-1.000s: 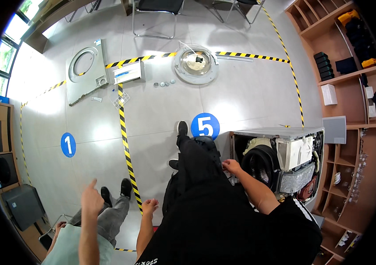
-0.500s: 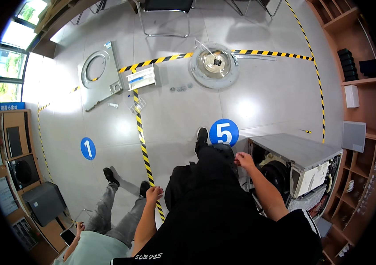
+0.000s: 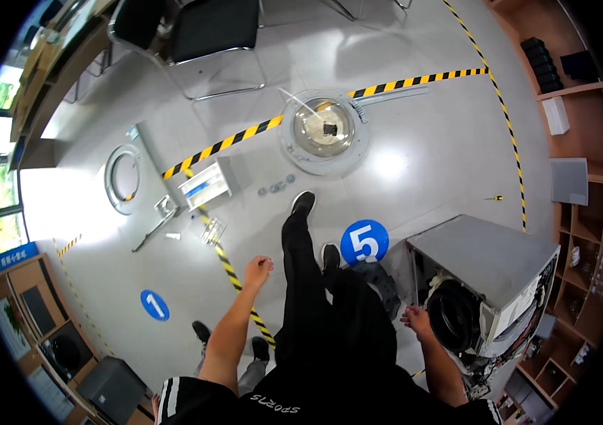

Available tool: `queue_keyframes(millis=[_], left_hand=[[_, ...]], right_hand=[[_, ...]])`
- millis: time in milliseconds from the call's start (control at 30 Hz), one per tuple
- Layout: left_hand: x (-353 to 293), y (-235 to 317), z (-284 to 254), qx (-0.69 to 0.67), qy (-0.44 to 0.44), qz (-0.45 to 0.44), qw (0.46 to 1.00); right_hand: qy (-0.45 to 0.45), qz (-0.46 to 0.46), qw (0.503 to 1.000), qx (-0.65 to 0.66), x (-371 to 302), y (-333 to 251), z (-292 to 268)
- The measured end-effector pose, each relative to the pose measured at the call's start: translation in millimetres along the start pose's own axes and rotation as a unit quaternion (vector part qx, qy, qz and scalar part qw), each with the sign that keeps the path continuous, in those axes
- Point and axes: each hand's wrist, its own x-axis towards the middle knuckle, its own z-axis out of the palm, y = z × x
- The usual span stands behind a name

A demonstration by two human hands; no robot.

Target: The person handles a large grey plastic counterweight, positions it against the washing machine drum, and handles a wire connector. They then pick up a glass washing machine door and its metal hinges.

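Observation:
My left hand (image 3: 259, 270) hangs over the floor left of my legs, its fingers curled together with nothing visible in them. To the right of my legs is my right hand (image 3: 416, 320), fingers loosely apart and holding nothing that I can see. It is nearest to a partly dismantled front-load washing machine (image 3: 482, 248) with a grey cabinet and an exposed black drum opening (image 3: 452, 315). A dark, curved part (image 3: 379, 287) lies on the floor between my legs and the machine. Neither hand visibly touches anything.
Ahead lie a round glass door (image 3: 324, 131), a front panel (image 3: 119, 163), a detergent drawer (image 3: 206, 185), several small discs (image 3: 277, 187) and a wire piece (image 3: 213, 231). A screwdriver (image 3: 498, 198) lies right. Black chairs (image 3: 213, 32) stand beyond; shelves (image 3: 578, 134) line the right.
I have stepped forward, and the floor parts and chairs appear nearer. My left hand has swung forward and my right hand has come back. The other person has dropped mostly out of view.

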Motion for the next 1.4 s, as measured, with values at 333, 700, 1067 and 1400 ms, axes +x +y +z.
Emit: queue_keyframes(millis=[333, 700, 1067, 1400], left_hand=[[320, 76, 1, 0.329, 0.008, 0.2, 0.923], [608, 74, 85, 0.255, 0.108, 0.207, 0.938], [583, 110, 109, -0.073, 0.016, 0.2, 0.977], [486, 118, 114, -0.082, -0.014, 0.34, 0.937]], right_hand=[[-0.025, -0.157, 0.984, -0.085, 277, -133, 171], [-0.029, -0.136, 0.962, 0.235, 536, -307, 350], [0.061, -0.149, 0.977, 0.139, 588, -304, 362], [0.072, -0.151, 0.978, 0.121, 588, -296, 361]])
